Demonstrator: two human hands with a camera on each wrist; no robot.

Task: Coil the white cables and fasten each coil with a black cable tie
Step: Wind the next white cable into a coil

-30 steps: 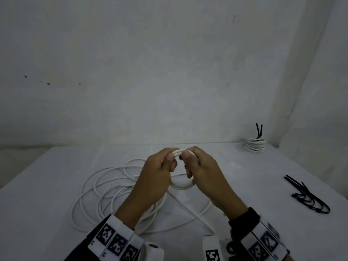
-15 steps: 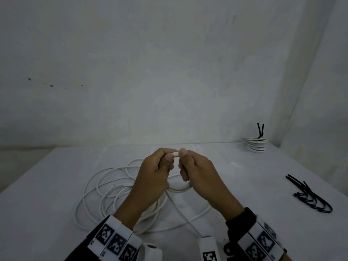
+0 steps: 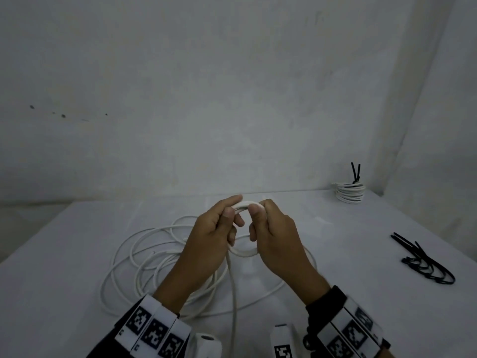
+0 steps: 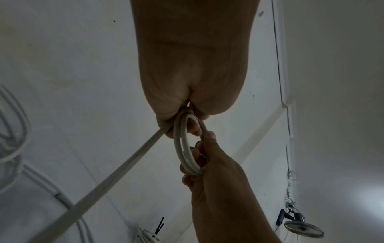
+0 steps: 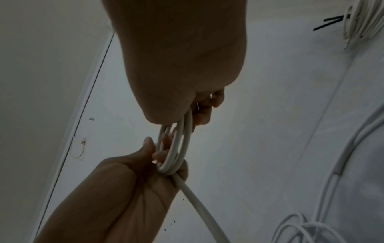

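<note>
I hold a small coil of white cable (image 3: 244,251) upright above the table, both hands on it. My left hand (image 3: 219,228) pinches the coil's top left part, with the index finger laid over it. My right hand (image 3: 268,228) grips the right side, thumb on top. In the left wrist view the coil (image 4: 182,148) shows a couple of turns between the two hands. The right wrist view shows the same coil (image 5: 178,144). A straight run of cable (image 3: 234,301) drops from the coil toward me. The rest of the cable (image 3: 144,257) lies in loose loops on the table.
A finished white coil (image 3: 349,193) with a black tie sticking up stands at the table's back right corner. Several black cable ties (image 3: 423,262) lie in a pile near the right edge. The white table (image 3: 64,267) meets a plain wall behind.
The hands have stayed together at the coil; the left index finger has moved over the coil's top and the coil's top arc shows again between the thumbs. The hanging cable run has shifted left.
</note>
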